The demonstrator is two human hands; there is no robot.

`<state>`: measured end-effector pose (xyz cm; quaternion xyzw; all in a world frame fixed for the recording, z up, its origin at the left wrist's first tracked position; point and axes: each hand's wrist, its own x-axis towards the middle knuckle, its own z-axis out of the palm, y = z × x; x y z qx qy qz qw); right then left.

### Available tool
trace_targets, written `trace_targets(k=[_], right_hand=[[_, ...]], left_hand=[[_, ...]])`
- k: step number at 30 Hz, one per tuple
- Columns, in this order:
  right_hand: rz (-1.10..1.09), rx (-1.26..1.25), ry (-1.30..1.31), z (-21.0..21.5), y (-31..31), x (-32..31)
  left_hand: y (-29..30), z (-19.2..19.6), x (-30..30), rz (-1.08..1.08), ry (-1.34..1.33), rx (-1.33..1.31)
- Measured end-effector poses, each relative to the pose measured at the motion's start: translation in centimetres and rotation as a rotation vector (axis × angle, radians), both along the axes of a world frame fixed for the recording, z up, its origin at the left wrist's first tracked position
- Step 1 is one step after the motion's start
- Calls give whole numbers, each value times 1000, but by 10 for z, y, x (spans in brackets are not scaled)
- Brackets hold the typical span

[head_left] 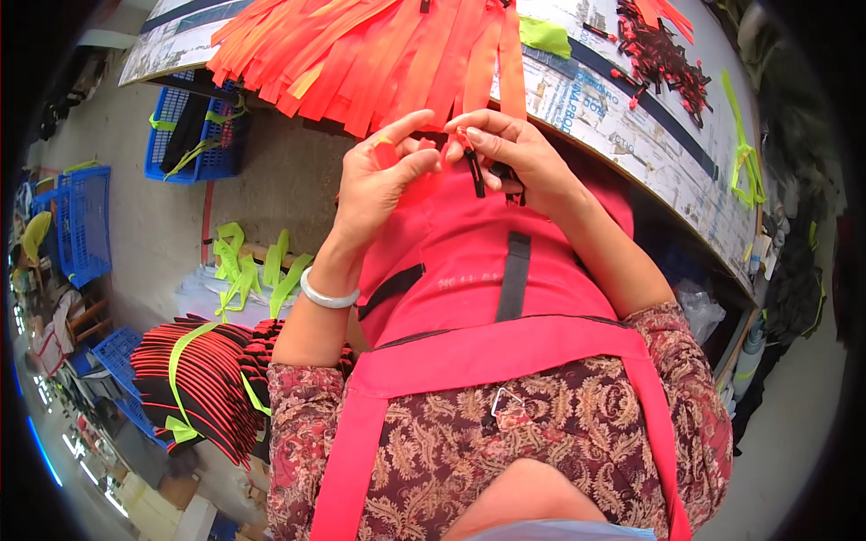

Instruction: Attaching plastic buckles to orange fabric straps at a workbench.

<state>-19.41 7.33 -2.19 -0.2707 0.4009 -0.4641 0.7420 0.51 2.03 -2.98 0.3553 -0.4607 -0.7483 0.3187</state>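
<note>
In front of my pink apron [433, 243], both hands are raised close together. My left hand [372, 189] is closed, thumb against fingers, around a bright orange-red strip [386, 155]. My right hand [541, 171] pinches a small black zipper-pull-like piece [476, 173] with a red end, hanging downward. Another dark piece [511, 180] shows under the fingers of that hand. Just beyond my fingertips, a fan of orange ribbon strips [361, 59] hangs over the table's near edge.
The worktable [577, 99] carries a pile of small black-and-red pieces [663, 59] and a yellow-green scrap [545, 36]. Blue crates [86, 221] stand at left. Below them lie tied stacks of black-and-red pieces [194, 379] and yellow-green strips [236, 270].
</note>
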Motion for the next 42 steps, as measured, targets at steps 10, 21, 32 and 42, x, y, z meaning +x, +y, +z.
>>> trace_targets(k=[10, 21, 32, 42], right_hand=[[-34, -59, 379, 15, 3, 11], [-122, -3, 313, 3, 5, 19], [-52, -12, 410, -6, 6, 20], [-190, -107, 409, 11, 9, 23]], left_hand=[[2, -2, 2, -61, -52, 38], [10, -18, -2, -33, -64, -215], [10, -15, -2, -1, -73, -230], [-7, 0, 13, -103, 75, 98]])
